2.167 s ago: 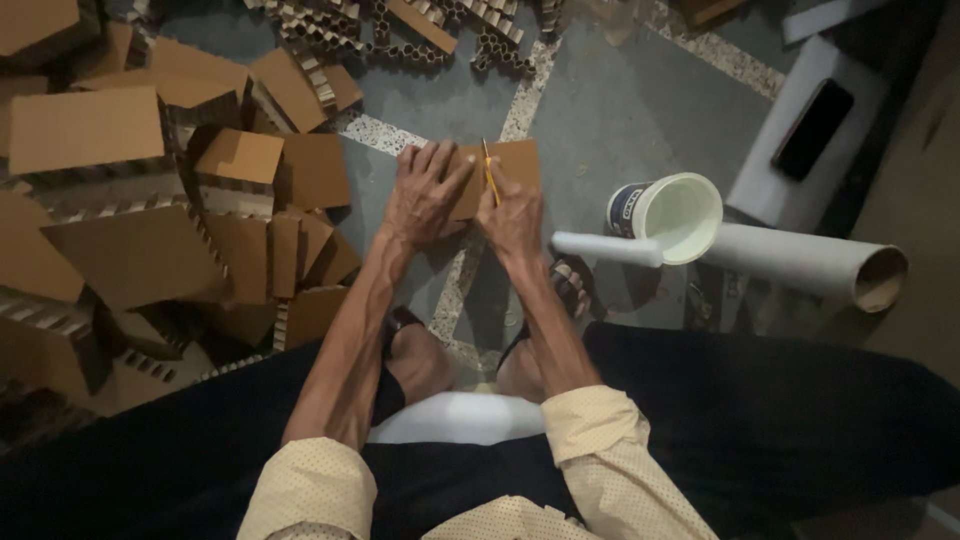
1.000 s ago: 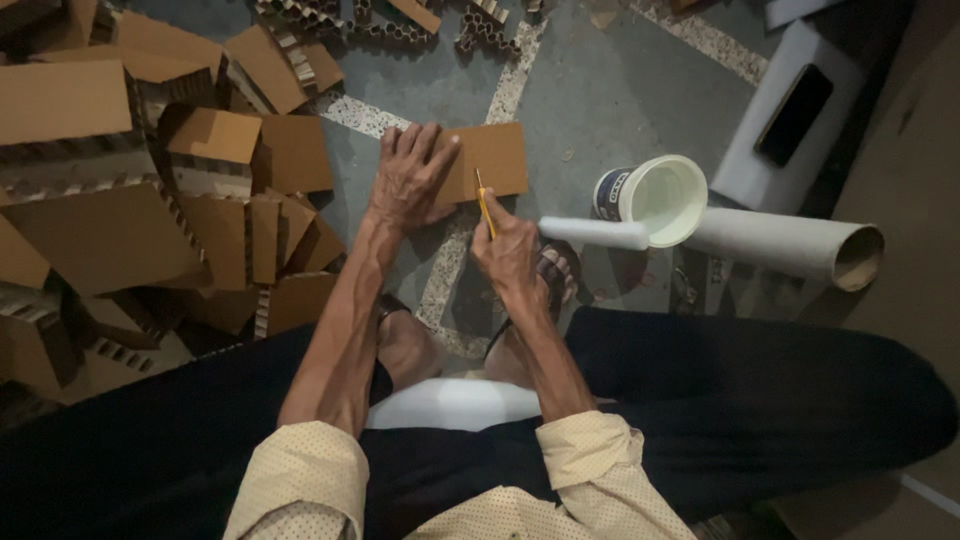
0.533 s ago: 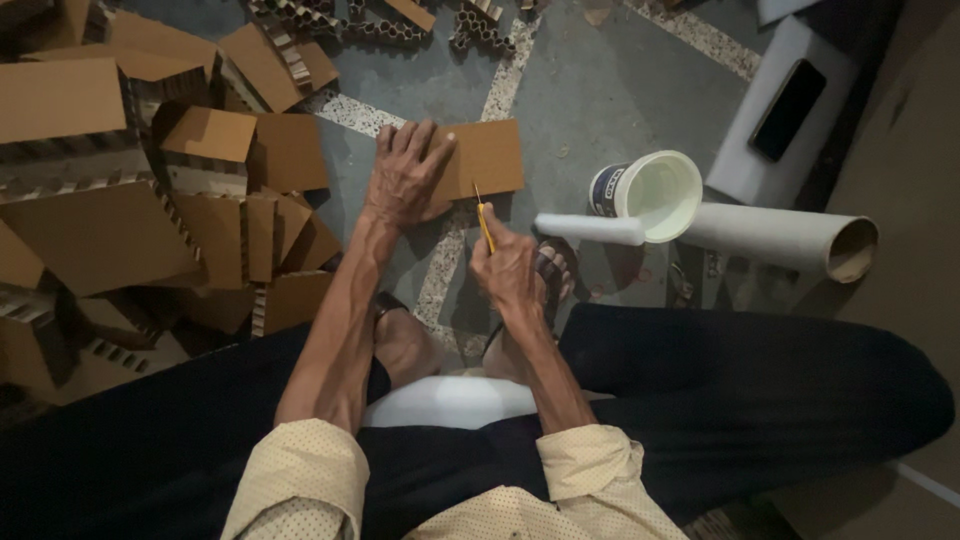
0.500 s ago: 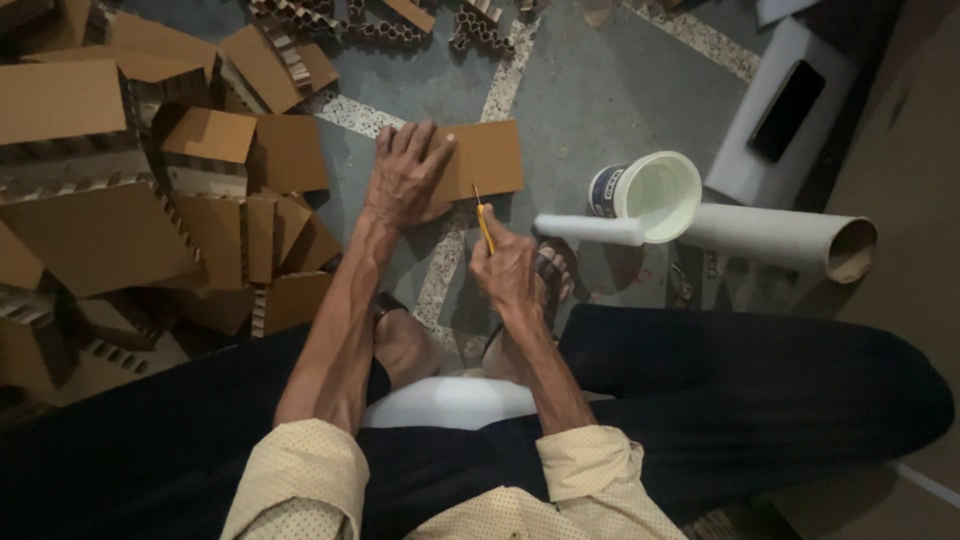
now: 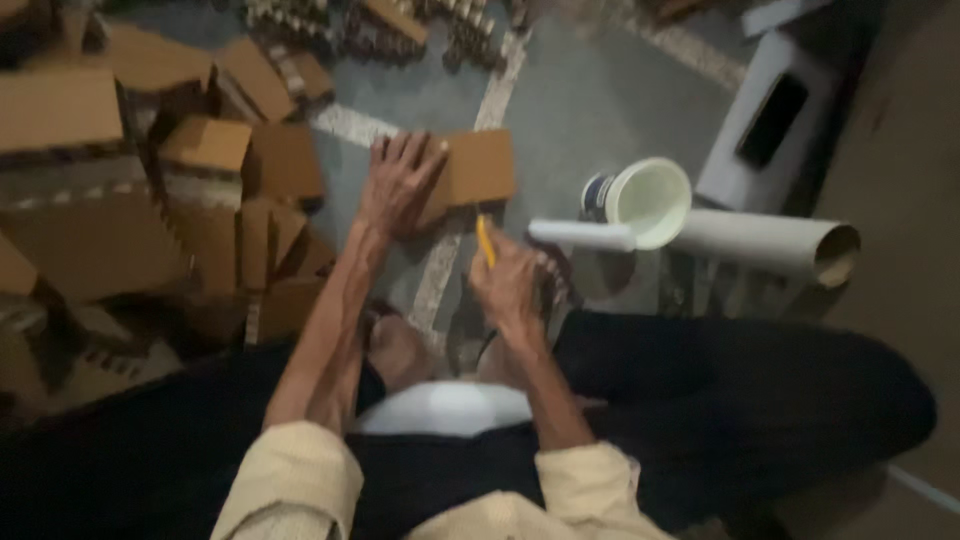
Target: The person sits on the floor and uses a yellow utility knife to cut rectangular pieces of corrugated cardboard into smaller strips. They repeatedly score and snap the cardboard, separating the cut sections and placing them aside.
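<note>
Cardboard workshop floor, piled cardboard pieces [image 5: 150, 230]

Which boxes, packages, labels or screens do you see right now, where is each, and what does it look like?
Cardboard piece: flat brown rectangle on the floor under the left hand; right hand holds a yellow pencil beside it.
Cardboard boxes: brown pile, left.
Phone: dark screen, lying on a white box, upper right.
Tube: long, white, right, lying flat.
Cup: white, round, by the tube.
No readable label.
</note>
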